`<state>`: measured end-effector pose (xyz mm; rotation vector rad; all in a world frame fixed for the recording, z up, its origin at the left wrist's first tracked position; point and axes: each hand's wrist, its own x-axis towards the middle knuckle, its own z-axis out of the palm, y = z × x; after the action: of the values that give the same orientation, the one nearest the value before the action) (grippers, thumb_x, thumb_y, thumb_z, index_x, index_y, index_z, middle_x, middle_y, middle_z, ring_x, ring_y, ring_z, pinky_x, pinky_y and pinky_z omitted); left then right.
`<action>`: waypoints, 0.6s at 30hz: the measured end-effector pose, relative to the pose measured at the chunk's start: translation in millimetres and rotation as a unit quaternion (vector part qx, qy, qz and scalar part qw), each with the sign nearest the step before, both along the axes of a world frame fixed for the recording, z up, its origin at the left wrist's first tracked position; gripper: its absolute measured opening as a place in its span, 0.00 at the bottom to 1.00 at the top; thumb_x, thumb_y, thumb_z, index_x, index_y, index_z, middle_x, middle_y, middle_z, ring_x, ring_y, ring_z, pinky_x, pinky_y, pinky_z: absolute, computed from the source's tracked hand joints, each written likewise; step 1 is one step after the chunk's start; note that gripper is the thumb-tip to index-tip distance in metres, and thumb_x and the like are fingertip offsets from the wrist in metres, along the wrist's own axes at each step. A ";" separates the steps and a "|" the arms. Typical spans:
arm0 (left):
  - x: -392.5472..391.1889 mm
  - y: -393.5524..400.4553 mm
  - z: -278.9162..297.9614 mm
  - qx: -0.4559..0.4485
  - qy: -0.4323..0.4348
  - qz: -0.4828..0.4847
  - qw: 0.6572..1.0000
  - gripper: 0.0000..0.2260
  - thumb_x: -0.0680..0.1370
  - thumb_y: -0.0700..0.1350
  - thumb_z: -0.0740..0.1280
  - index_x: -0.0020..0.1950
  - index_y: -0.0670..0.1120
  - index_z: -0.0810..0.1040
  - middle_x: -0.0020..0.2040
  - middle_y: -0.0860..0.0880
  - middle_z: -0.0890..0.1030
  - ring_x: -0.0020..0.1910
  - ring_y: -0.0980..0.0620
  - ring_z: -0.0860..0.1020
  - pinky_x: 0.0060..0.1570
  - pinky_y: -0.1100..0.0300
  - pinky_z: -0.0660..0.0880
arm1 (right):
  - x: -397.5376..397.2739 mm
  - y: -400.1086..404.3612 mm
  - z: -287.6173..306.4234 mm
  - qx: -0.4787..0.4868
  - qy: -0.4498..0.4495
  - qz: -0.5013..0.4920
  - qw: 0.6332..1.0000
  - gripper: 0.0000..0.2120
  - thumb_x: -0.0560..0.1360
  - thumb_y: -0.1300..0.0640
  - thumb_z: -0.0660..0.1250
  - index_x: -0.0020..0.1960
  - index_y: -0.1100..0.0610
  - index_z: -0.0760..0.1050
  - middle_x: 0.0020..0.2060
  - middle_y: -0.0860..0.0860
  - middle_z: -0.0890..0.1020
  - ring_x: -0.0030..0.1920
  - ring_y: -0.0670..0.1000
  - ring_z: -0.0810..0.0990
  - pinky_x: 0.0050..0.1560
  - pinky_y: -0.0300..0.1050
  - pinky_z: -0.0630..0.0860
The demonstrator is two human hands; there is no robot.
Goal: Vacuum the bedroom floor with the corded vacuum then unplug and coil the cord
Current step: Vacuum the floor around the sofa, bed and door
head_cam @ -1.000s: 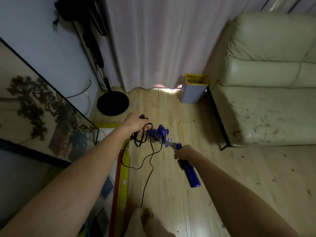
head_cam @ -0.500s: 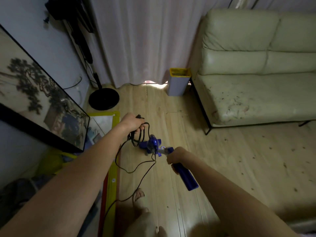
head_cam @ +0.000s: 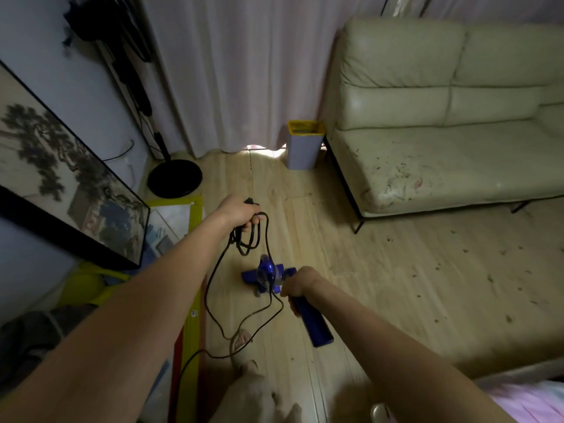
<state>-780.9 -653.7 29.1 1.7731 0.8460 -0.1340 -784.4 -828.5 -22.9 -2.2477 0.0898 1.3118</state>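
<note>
A small blue corded vacuum [head_cam: 266, 276] stands on the wooden floor [head_cam: 396, 285] in front of me. My right hand [head_cam: 300, 283] grips its blue handle [head_cam: 314, 323], which sticks out toward me. My left hand [head_cam: 239, 210] is raised to the left of it and holds a few loops of the black cord [head_cam: 247, 239]. More cord [head_cam: 213, 300] trails from the loops down across the floor and past my foot [head_cam: 241, 343] to the lower left.
A cream sofa [head_cam: 442, 132] fills the right side. A grey bin with a yellow rim [head_cam: 305, 145] stands by the curtain [head_cam: 238, 71]. A black fan base [head_cam: 175, 178] and a framed painting [head_cam: 61, 184] are on the left. Specks of dirt dot the floor at right.
The view has swung right and back, showing more sofa and floor. The vacuum sits closer to me, and more slack cord lies on the floor. Both hands keep their holds.
</note>
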 end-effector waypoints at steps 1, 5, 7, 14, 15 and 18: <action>1.1 0.2 -0.1 0.001 0.002 0.000 1.000 0.10 0.80 0.42 0.63 0.50 0.39 0.81 0.26 0.53 0.76 0.26 0.56 0.70 0.27 0.65 0.71 | 2.6 3.1 0.4 0.006 0.005 -0.016 1.000 0.11 0.76 0.62 0.67 0.56 0.62 0.70 0.35 0.55 0.77 0.30 0.50 0.76 0.25 0.41 0.73; 6.0 7.7 -5.2 0.002 0.012 -0.001 1.000 0.10 0.80 0.41 0.62 0.49 0.37 0.81 0.27 0.51 0.75 0.26 0.55 0.69 0.28 0.64 0.70 | 5.7 16.9 -13.8 0.014 0.018 -0.061 0.998 0.13 0.76 0.63 0.68 0.59 0.62 0.71 0.36 0.56 0.78 0.29 0.51 0.77 0.20 0.39 0.71; 10.4 15.3 -7.2 0.003 0.015 -0.001 1.000 0.11 0.81 0.41 0.62 0.48 0.38 0.81 0.24 0.53 0.75 0.25 0.55 0.68 0.26 0.64 0.69 | 6.4 25.9 -21.7 0.022 0.023 -0.082 0.996 0.13 0.76 0.63 0.67 0.59 0.62 0.71 0.36 0.56 0.78 0.30 0.51 0.76 0.20 0.39 0.70; 42.3 65.5 -16.9 0.007 0.013 0.028 1.000 0.10 0.80 0.40 0.62 0.49 0.35 0.80 0.19 0.55 0.75 0.26 0.54 0.66 0.27 0.63 0.68 | 49.6 69.4 -32.0 0.058 0.011 -0.118 0.991 0.12 0.76 0.64 0.66 0.57 0.61 0.71 0.38 0.56 0.78 0.31 0.51 0.76 0.22 0.41 0.72; 47.5 73.3 -19.0 0.005 0.014 0.028 1.000 0.10 0.80 0.40 0.62 0.49 0.35 0.80 0.19 0.55 0.75 0.26 0.55 0.66 0.28 0.62 0.68 | 59.4 76.2 -31.5 0.059 0.008 -0.121 0.991 0.11 0.75 0.64 0.67 0.57 0.61 0.71 0.38 0.56 0.78 0.32 0.51 0.77 0.24 0.41 0.72; 68.1 104.5 -25.6 -0.002 0.023 0.020 1.000 0.09 0.80 0.41 0.63 0.49 0.37 0.80 0.20 0.56 0.75 0.26 0.55 0.67 0.29 0.62 0.69 | 96.1 109.1 -31.1 0.046 -0.002 -0.113 0.993 0.11 0.75 0.64 0.67 0.56 0.62 0.71 0.40 0.57 0.79 0.32 0.52 0.77 0.26 0.43 0.73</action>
<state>-712.9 -549.2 3.4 1.7540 0.9120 -0.1504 -688.3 -719.4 -54.1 -2.0943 0.2698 1.1673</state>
